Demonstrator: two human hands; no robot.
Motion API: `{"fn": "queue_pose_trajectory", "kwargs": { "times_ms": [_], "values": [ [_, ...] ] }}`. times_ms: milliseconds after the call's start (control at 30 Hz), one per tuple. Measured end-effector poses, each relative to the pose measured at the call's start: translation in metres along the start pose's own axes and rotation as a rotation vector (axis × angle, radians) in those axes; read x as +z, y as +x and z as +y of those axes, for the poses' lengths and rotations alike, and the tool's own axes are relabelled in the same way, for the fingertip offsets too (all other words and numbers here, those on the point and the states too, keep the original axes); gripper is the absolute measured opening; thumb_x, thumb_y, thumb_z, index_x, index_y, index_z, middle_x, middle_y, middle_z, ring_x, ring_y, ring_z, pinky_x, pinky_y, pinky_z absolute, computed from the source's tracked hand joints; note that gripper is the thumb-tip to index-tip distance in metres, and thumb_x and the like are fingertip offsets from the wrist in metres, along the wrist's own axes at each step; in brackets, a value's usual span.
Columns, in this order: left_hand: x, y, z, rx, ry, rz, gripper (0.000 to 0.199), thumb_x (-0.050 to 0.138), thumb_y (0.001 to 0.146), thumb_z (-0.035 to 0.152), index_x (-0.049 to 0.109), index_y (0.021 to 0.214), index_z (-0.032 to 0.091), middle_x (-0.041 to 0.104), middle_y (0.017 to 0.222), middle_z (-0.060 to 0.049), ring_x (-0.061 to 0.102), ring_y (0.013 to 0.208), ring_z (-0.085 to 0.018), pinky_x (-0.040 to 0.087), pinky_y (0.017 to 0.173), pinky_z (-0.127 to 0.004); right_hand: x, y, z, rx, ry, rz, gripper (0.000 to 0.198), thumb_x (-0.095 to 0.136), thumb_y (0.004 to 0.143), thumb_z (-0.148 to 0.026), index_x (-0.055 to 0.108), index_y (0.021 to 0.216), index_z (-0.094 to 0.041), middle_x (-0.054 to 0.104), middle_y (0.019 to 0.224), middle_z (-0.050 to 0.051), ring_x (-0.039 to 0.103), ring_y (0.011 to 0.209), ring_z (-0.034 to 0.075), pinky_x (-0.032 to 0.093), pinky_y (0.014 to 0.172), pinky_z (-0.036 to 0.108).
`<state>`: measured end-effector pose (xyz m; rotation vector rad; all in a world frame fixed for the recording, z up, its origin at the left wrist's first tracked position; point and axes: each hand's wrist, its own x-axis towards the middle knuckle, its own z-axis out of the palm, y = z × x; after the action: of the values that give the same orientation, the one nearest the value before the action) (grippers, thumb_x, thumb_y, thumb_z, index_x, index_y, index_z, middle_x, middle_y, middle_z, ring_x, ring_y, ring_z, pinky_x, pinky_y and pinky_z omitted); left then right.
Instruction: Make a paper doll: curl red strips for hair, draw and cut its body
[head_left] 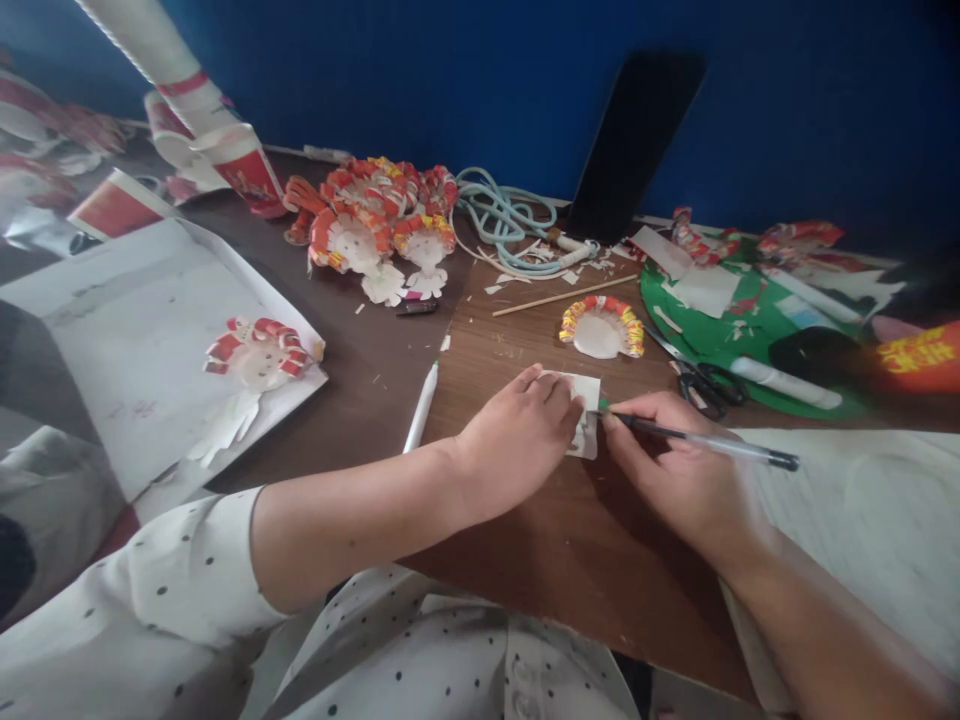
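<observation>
My left hand lies over a small piece of white paper, its bent fingers holding it down on the brown table. Faint marks show on the paper beside the fingertips. In my right hand a slim pen with a clear barrel and black end is pinched, its front end at the paper's right edge. A bit of green shows near those fingertips; I cannot tell what it is. Just beyond the paper sits a paper-cup craft with a curled red and yellow fringe. A white marker lies left of my left hand.
Black-handled scissors rest by a green round sheet with paper scraps. A thin stick, a pale blue cable and a leaning dark phone are farther back. Fringed crafts, paper cups and a white box lid stand left.
</observation>
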<state>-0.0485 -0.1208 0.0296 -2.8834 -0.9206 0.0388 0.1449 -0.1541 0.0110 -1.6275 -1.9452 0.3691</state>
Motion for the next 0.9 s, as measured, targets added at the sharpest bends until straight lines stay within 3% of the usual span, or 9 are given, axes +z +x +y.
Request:
{"fn": "queue_pose_trajectory", "kwargs": {
  "times_ms": [367,900],
  "values": [
    [0.0006,0.0003,-0.0002,0.008,-0.003,0.01,0.038,0.038,0.095,0.018,0.056,0.127,0.01,0.058,0.132,-0.015,0.053,0.123,-0.023,0.033,0.111,-0.038,-0.0008,-0.0069,-0.0022,0.046,-0.017,-0.02,0.024,0.056,0.089,-0.044,0.064,0.088,-0.021,0.07,0.079,0.005,0.066,0.07,0.022,0.049,0.066,0.035],
    [0.0012,0.0001,0.0004,0.014,-0.016,-0.001,0.039,0.037,0.096,0.018,0.053,0.129,0.007,0.057,0.132,-0.017,0.052,0.125,-0.023,0.033,0.111,-0.038,-0.0034,-0.0095,-0.0046,-0.005,-0.056,-0.027,0.023,0.056,0.089,-0.042,0.064,0.089,-0.021,0.07,0.08,0.005,0.067,0.071,0.023,0.048,0.065,0.034]
  ]
}}
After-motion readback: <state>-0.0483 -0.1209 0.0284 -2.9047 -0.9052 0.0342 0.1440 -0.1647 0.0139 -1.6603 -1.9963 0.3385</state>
